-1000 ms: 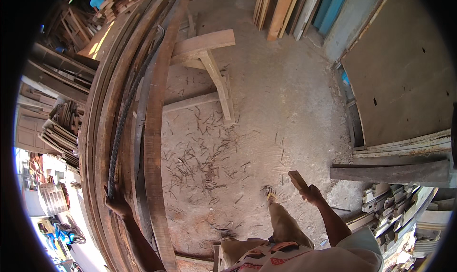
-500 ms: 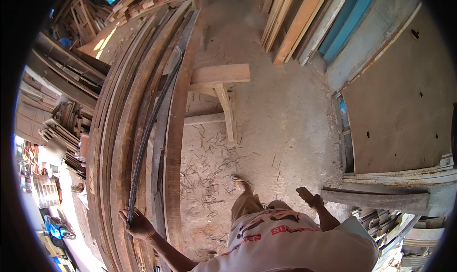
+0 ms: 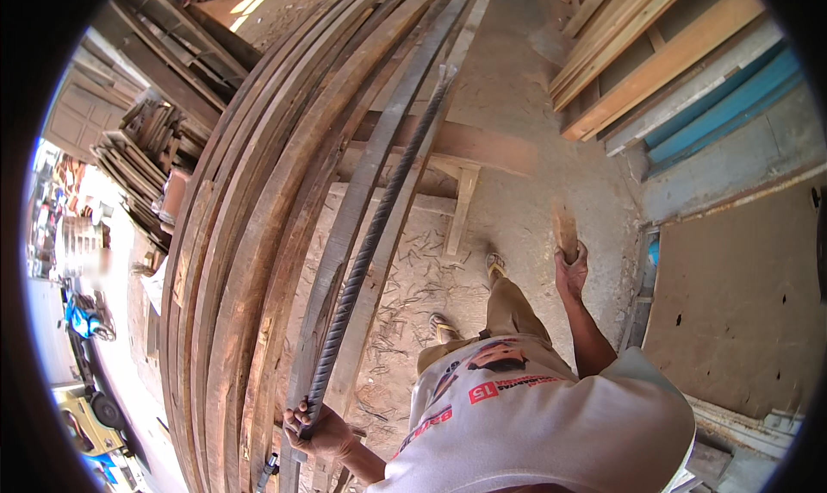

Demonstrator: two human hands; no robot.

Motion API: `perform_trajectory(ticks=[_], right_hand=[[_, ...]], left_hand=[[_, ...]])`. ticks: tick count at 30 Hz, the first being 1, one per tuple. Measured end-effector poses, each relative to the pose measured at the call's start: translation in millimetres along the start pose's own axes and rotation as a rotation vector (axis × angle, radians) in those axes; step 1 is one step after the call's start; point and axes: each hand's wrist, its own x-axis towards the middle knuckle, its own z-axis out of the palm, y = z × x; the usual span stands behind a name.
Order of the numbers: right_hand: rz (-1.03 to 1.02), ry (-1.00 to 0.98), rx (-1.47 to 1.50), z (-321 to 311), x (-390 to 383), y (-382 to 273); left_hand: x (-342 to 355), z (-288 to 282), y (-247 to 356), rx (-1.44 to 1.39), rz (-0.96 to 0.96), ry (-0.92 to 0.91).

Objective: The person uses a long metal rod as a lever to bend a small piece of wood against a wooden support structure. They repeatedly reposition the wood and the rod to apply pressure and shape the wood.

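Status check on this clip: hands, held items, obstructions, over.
Left hand gripping near end of ribbed crowbar. Right hand gripping wooden block. Timber beams alongside crowbar; thin scraps litter floor.

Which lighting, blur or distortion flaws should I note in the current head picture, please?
Head view: glare whitens the ground at far left; the wooden block in the right grip blurs toward its upper end; the planks look bowed; corners go black.

I count one left hand [image 3: 320, 433] on one metal rod [image 3: 369, 252] and, right of that rod, one right hand [image 3: 571, 271] with one wooden block [image 3: 564, 231]. Also right of it are my two sandals [image 3: 495, 267]; left of it, one blue motorbike [image 3: 83, 318], one yellow vehicle [image 3: 91, 417] and planks [image 3: 245, 312] too overlapped for me to count.
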Motion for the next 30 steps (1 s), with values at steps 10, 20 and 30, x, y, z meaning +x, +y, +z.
perform_trajectory(ticks=[10,20,30], right_hand=[[-0.515,-0.499,-0.033,135.9,165.5,-148.3],[0.134,-1.286,0.212,175.0,210.4,-141.5],[0.492,-1.067,0.518,152.4,219.3,-158.2]], left_hand=[[-27.6,66.7,-109.4,0.047,0.259,0.419],[-18.8,100.7,-148.8,-0.215,0.406,0.372],[8.3,179.6,-110.0,-0.122,0.426,0.018]])
